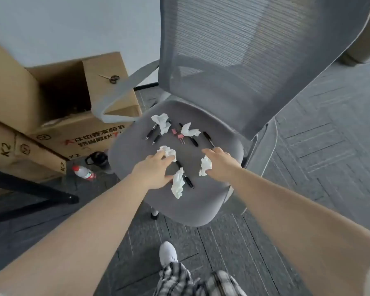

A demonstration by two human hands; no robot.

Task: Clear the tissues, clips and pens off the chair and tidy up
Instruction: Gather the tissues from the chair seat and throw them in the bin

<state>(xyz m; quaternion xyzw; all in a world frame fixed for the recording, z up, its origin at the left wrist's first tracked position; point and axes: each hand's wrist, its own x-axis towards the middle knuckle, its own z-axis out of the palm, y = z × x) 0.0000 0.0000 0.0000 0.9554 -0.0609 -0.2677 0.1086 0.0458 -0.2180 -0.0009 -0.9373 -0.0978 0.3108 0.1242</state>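
The chair seat (201,201) at frame centre is barely cleared: five tissues, two pink clips (178,134) and the pens remain. Your left hand (153,170) closes on a tissue (168,152); your right hand (219,165) appears to pinch another tissue (205,166), fingers partly hidden. Boxes (51,116) crowd upper left; carpet right lies open.

I see a grey fabric chair seat (203,201) | on it: five crumpled white tissues (178,183), six or so black pens (150,132), two pink binder clips (181,137) | both my hands reach over its middle
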